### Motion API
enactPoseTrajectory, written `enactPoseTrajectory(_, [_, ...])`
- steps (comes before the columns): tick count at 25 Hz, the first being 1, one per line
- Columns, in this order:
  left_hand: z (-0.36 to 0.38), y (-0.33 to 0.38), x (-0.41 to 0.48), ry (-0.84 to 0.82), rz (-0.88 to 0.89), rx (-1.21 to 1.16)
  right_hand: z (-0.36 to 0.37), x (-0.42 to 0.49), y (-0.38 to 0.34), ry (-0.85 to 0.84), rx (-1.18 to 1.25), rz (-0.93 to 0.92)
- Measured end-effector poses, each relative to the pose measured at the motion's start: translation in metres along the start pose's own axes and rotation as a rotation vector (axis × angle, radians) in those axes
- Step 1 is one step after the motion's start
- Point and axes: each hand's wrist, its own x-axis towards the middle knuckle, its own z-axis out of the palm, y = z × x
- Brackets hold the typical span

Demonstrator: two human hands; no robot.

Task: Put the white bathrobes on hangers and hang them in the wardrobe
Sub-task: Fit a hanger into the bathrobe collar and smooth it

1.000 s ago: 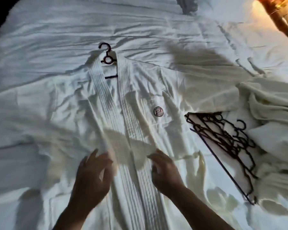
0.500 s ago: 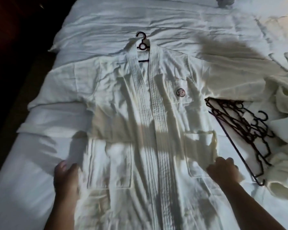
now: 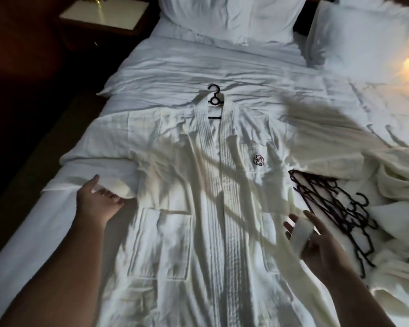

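A white bathrobe (image 3: 175, 208) with a round dark logo lies front-up, spread flat on the bed. A dark hanger (image 3: 215, 100) sits inside its collar, with the hook sticking out above the neckline. My left hand (image 3: 97, 201) is at the robe's left edge, thumb and fingers holding an end of white cloth; whether that is belt or sleeve is unclear. My right hand (image 3: 316, 241) hovers over the robe's right side, palm up, with a white belt strip (image 3: 299, 232) caught between its fingers. The belt looks blurred across the robe's front.
A tangled pile of dark hangers (image 3: 335, 208) lies right of the robe, beside more crumpled white robes (image 3: 401, 204). Pillows (image 3: 227, 15) line the head of the bed (image 3: 222, 67). A nightstand (image 3: 104, 13) stands far left, and the bed's left edge drops into dark floor.
My hands left the robe's lower corners. The left moved up to the robe's left edge and took cloth; the right lifted with the belt. The view rose to take in the pillows.
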Motion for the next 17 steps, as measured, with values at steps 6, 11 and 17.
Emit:
enactPoseTrajectory(6, [-0.004,0.028,-0.028,-0.142,0.203,-0.094,-0.048,-0.009,-0.021,0.228,-1.085,0.024])
enactPoseTrajectory(11, [0.004,0.059,-0.096,-0.240,0.328,0.033,-0.117,-0.047,-0.003,0.293,-1.836,0.234])
enactPoseTrajectory(17, [0.075,-0.023,-0.202,-0.163,0.463,0.925,-0.077,-0.069,-0.024,0.521,-1.235,-0.496])
